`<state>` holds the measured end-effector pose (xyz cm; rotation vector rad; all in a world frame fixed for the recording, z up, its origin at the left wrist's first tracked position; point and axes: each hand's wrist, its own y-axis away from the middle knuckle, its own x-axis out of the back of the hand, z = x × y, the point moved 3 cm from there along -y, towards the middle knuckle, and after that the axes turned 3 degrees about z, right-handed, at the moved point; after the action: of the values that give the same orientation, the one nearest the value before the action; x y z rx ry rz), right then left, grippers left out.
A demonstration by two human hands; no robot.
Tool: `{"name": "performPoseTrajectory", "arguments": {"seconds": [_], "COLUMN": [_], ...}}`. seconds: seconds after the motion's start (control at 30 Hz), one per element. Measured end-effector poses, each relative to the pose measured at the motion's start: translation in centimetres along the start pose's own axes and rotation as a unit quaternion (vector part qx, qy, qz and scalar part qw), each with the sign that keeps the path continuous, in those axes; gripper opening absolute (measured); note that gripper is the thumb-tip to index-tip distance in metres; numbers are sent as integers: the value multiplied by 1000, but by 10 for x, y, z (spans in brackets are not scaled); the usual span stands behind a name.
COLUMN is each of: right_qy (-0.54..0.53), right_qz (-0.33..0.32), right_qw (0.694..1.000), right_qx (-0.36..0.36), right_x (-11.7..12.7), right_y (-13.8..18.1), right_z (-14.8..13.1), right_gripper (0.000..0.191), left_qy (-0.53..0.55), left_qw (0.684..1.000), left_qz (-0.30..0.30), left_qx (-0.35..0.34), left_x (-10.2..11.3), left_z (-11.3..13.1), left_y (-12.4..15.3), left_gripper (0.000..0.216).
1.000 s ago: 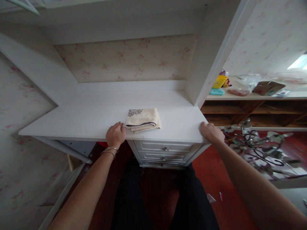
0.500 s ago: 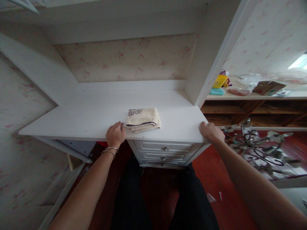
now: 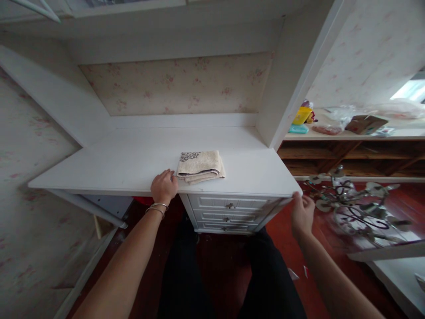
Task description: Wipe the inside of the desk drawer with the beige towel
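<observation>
A folded beige towel (image 3: 199, 165) with a dark pattern lies on the white desk (image 3: 146, 146), near its front edge. Just left of the towel, my left hand (image 3: 164, 185) is closed over the desk's front edge, its fingers curled on top and a bracelet at the wrist. My right hand (image 3: 303, 213) is at the desk's front right corner. Its fingers are loosely bent and apart, one fingertip at or very close to the corner, and nothing shows in them. Below the desktop stands a drawer unit (image 3: 230, 212) with small knobs, its drawers closed.
White uprights and an upper cabinet (image 3: 166, 40) frame the desk. On the right, a low wooden shelf unit (image 3: 318, 153) bears a yellow container (image 3: 303, 115), a cardboard box (image 3: 367, 124) and plastic bags. A chandelier (image 3: 358, 204) is close to my right arm. Small scraps lie on the red floor (image 3: 279, 248).
My right hand has slid from the desk's right side edge toward me to the front corner, loosening its grip. My left hand stays at the front edge beside the towel. The view has shifted slightly.
</observation>
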<state>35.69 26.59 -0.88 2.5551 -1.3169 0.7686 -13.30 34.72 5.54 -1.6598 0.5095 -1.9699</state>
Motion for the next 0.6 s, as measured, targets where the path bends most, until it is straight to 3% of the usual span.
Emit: {"name": "performPoseTrajectory", "arguments": {"seconds": [0.07, 0.1, 0.17, 0.23, 0.43, 0.6], "right_qy": [-55, -81, -48, 8, 105, 215], "right_qz": [-60, -137, -288, -373, -432, -409], "right_qw": [987, 973, 947, 927, 886, 863], "right_qx": [-135, -169, -132, -45, 133, 205], "right_x": [-5, -13, -33, -54, -107, -117], "right_y": [39, 60, 94, 116, 123, 133], "right_z": [36, 47, 51, 35, -40, -56], "right_gripper": [45, 40, 32, 31, 29, 33], "left_qy": [2, 4, 7, 5, -12, -17], "left_qw": [1000, 1000, 1000, 1000, 1000, 1000], "left_qz": [3, 4, 5, 2, 1, 1], "left_qx": [-2, -2, -2, -5, -14, -13], "left_x": [0, 0, 0, 1, 4, 7], "left_z": [0, 0, 0, 0, 3, 3], "left_y": [0, 0, 0, 0, 2, 1], "left_gripper": [39, 39, 39, 39, 38, 37]}}
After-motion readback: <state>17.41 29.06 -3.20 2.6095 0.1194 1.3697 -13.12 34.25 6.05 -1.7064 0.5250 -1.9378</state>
